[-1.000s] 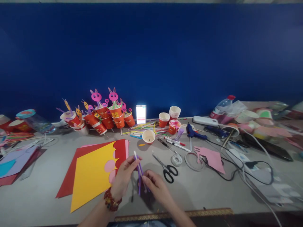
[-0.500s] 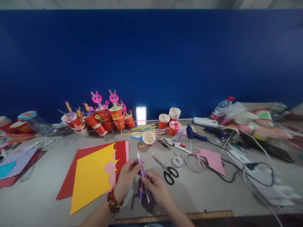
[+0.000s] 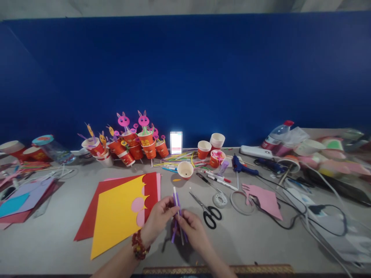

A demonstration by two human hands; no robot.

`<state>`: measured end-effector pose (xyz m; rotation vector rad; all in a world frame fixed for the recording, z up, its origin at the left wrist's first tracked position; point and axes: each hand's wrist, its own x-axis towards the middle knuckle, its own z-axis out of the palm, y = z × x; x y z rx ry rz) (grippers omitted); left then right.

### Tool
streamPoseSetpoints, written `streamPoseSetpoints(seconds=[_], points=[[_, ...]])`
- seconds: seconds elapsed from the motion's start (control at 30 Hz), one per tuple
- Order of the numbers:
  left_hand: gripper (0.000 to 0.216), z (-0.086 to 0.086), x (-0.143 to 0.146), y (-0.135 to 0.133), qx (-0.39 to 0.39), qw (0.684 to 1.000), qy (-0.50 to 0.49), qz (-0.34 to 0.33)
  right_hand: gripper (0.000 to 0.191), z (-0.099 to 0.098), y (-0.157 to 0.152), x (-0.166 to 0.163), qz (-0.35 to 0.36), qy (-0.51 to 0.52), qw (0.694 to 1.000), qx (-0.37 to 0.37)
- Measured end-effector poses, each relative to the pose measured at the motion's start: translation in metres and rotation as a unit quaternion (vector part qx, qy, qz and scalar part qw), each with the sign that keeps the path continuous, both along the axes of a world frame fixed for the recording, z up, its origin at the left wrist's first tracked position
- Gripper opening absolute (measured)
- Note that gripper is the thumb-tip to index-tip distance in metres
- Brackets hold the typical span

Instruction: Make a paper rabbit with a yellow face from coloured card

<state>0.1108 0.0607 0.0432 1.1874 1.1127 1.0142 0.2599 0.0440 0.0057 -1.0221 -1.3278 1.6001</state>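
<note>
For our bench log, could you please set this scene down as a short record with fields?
Left hand: pinching purple and white sticks; bracelet at the wrist
Right hand: pinching the same sticks, lower down
Left of hands: yellow sheet lying over red paper
Right of hands: scissors, beside the tape roll
Beyond hands: open cup, dark spot inside
Back left: cups with pink rabbit faces
Back right: blue glue gun
Unclear: what the sticks are made of

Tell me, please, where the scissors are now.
In the head view, the scissors lie on the table, just right of centre, between the right hand and the tape roll.
</note>
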Motion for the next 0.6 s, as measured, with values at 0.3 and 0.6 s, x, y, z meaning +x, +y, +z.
streamPoseSetpoints(seconds=[0.3,0.6], points=[[0.029,0.0,-0.027,0.031,0.042,0.994,0.057,0.084,0.046,0.002,-0.002,0.004,0.014,-0.009,1.0,-0.008],[0.049,-0.019,-0.075,0.096,0.071,0.978,0.124,0.152,0.047,0.0,-0.003,0.008,0.0,-0.042,0.999,-0.027]])
